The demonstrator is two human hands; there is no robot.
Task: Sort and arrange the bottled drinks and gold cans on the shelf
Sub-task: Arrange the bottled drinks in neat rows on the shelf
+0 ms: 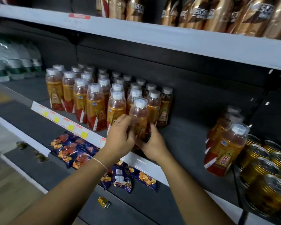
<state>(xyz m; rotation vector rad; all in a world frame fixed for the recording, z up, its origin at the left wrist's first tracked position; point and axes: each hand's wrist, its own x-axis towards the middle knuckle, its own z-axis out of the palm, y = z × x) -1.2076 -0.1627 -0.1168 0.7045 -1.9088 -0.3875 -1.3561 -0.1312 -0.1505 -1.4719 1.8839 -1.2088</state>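
Two hands (left (120, 135), right (153, 143)) around one bottle (139, 115)

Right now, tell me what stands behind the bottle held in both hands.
Behind the bottle, gripped by the left hand and right hand, stand rows of matching white-capped bottles back to the dark rear panel. The rearmost ones show only caps; their labels are covered.

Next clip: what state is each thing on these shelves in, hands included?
Left hand, gripping the front bottle.
Right hand, gripping the same bottle.
Front bottle, upright, capped, held at the shelf edge.
Bottle rows, upright, capped.
Right bottles, capped, apart from the rows.
Gold cans, upright, packed together.
Small can, lying on its side.
Snack bags, lying flat.
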